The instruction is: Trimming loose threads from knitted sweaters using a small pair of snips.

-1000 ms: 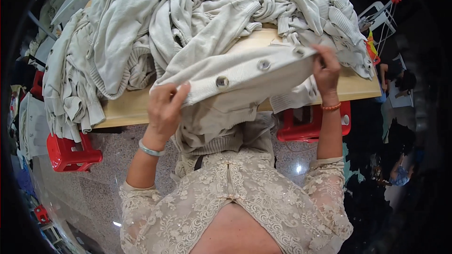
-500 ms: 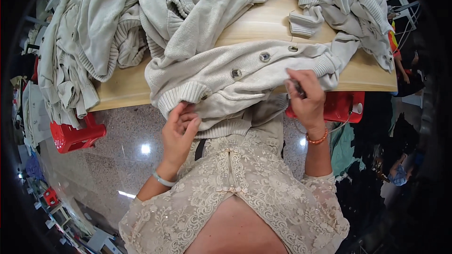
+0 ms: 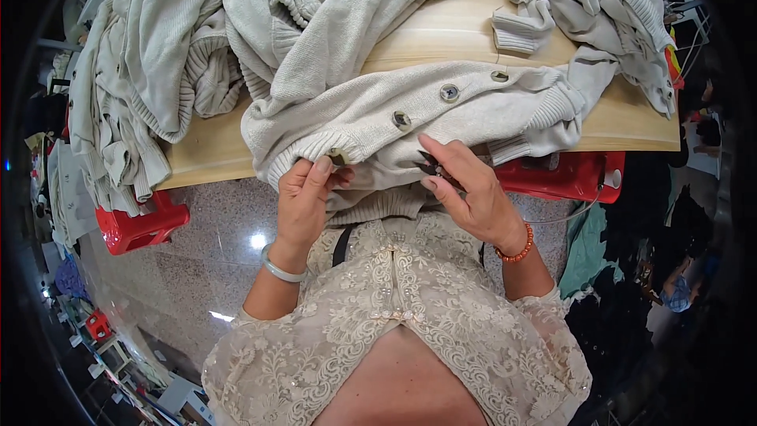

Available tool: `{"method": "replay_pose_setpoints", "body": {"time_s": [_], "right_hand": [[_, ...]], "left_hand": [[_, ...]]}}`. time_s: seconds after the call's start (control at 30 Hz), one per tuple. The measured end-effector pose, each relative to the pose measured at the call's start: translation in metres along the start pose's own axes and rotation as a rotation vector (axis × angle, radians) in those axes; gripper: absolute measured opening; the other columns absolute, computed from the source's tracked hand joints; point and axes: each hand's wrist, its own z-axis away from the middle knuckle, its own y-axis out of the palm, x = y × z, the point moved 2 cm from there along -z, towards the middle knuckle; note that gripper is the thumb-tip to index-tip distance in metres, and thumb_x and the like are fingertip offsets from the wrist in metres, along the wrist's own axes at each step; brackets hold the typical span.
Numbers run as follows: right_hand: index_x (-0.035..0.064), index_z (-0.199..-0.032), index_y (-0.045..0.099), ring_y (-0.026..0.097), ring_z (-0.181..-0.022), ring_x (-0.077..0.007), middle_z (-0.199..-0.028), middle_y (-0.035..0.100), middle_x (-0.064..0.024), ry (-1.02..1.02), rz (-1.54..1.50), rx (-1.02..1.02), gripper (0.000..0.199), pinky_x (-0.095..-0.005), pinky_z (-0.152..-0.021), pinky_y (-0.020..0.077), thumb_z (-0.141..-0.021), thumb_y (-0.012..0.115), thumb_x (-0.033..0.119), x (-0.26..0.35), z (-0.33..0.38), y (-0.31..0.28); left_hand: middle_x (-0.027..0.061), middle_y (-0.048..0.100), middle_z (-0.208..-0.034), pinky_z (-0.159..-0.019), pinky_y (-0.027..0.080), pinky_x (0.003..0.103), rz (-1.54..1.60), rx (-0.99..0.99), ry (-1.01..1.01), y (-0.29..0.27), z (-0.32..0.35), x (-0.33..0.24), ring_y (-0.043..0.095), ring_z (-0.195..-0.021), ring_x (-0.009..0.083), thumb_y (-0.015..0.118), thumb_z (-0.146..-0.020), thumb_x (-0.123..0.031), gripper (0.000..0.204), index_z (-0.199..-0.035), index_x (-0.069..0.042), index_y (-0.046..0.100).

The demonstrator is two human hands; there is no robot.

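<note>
A cream knit cardigan [image 3: 347, 110] lies across the table's near edge, its row of dark buttons slanting up to the right. My left hand [image 3: 305, 193] pinches the ribbed hem at the lowest button [image 3: 337, 156], thumb and fingers closed on the knit there. A short way to the right, my right hand [image 3: 481, 197] grips small dark thread snips [image 3: 428, 164]. Their pointed blades face left toward that button, slightly apart from each other and short of it. The snips' handle is mostly hidden in my palm.
More cream cardigans [image 3: 169, 31] are heaped along the left and far side of the wooden table [image 3: 209, 154], and others at the right. Red plastic stools [image 3: 146, 225] stand under both ends. Dark and green cloth [image 3: 585, 248] lies on the floor at right.
My right hand has come left and lower with the snips, close to my left hand. The left hand has moved slightly up and right and now pinches the hem at the lowest button.
</note>
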Motion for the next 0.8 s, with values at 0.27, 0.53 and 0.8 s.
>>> {"method": "replay_pose_setpoints", "body": {"time_s": [0.27, 0.53, 0.8], "right_hand": [[-0.0053, -0.118, 0.06, 0.05, -0.061, -0.0156, -0.074, 0.056, -0.0096, -0.045, -0.183, -0.041, 0.042, -0.0261, -0.056, 0.0405, -0.077, 0.07, -0.002, 0.031, -0.012, 0.008], [0.0007, -0.116, 0.064, 0.056, -0.059, -0.0192, -0.078, 0.061, -0.0115, -0.121, -0.053, -0.12, 0.042, -0.0279, -0.052, 0.0439, -0.075, 0.073, 0.003, 0.042, -0.019, 0.028], [0.0018, -0.115, 0.064, 0.058, -0.059, -0.0219, -0.077, 0.061, -0.0109, -0.135, 0.018, -0.154, 0.043, -0.0296, -0.052, 0.0458, -0.073, 0.075, 0.005, 0.044, -0.02, 0.032]], "left_hand": [[0.0127, 0.066, -0.1, -0.081, 0.049, 0.036, 0.129, 0.139, 0.098, 0.0, 0.009, 0.0, 0.063, -0.089, 0.0215, 0.052, -0.096, -0.011, 0.015, -0.101, -0.001, 0.062], [0.0119, 0.067, -0.102, -0.084, 0.049, 0.033, 0.209, 0.093, 0.089, -0.002, 0.015, 0.005, 0.063, -0.094, 0.0192, 0.053, -0.094, -0.003, 0.012, -0.093, -0.004, 0.065], [0.0149, 0.067, -0.103, -0.086, 0.049, 0.031, 0.149, 0.148, 0.188, 0.006, 0.011, 0.001, 0.063, -0.097, 0.0193, 0.057, -0.092, -0.004, 0.013, -0.098, 0.004, 0.066]]}}
